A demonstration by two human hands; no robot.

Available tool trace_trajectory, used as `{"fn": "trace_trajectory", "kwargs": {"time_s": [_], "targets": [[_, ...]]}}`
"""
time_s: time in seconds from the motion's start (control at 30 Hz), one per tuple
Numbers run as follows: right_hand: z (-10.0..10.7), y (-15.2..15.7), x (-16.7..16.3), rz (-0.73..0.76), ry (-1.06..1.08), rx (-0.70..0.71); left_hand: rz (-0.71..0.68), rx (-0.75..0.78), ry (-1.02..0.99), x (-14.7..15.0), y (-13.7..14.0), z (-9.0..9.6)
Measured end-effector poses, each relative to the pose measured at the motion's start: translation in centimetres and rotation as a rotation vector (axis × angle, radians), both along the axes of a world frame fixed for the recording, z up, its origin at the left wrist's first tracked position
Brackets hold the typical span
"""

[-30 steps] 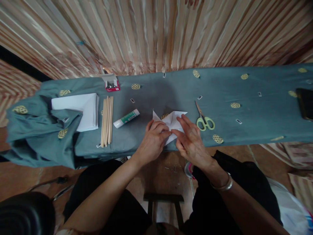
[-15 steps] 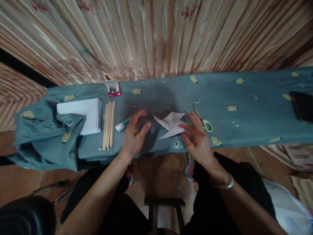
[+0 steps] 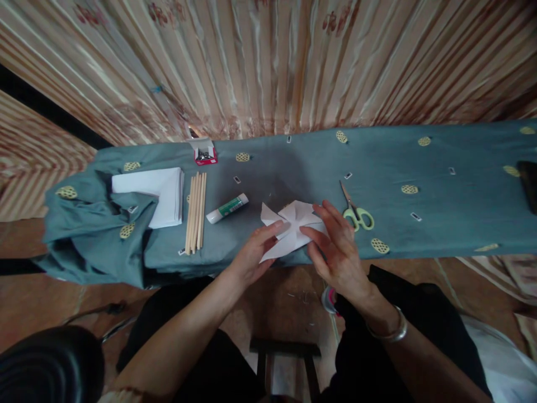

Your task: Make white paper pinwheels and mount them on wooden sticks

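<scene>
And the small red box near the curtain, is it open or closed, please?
Open: the lid of the red box stands raised at the back, and shiny metal pieces show inside.

Nothing can be read: print on the glue stick [image 3: 227, 208] and tablecloth [image 3: 381, 165] seems too small and blurred.

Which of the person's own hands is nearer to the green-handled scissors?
Right. The right hand is immediately left of the scissors, beside their handles; contact is unclear. The left hand is farther left, at the white paper's left side.
</scene>
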State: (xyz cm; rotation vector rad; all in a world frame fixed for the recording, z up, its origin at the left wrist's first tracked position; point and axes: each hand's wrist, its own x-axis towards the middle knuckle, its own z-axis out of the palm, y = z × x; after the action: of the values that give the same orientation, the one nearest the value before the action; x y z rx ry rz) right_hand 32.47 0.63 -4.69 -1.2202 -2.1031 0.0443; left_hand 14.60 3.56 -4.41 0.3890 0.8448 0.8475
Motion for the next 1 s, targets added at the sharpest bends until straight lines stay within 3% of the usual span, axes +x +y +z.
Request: {"fn": "trace_trajectory", "kwargs": {"time_s": [0.3,0.6,1.0], "targets": [[0.1,-0.8,0.3,0.030,-0.078,-0.039,0.041,0.029,0.059,0.2,0.1,0.4],[-0.6,-0.9,0.0,0.069,-0.151,-0.038,0.108,0.071,0.155,0.1,0.0,-0.8],[-0.4,-0.7,-0.6,0.038,-0.159,-0.094,0.101,0.123,0.140,-0.3,0.1,0.2]]}}
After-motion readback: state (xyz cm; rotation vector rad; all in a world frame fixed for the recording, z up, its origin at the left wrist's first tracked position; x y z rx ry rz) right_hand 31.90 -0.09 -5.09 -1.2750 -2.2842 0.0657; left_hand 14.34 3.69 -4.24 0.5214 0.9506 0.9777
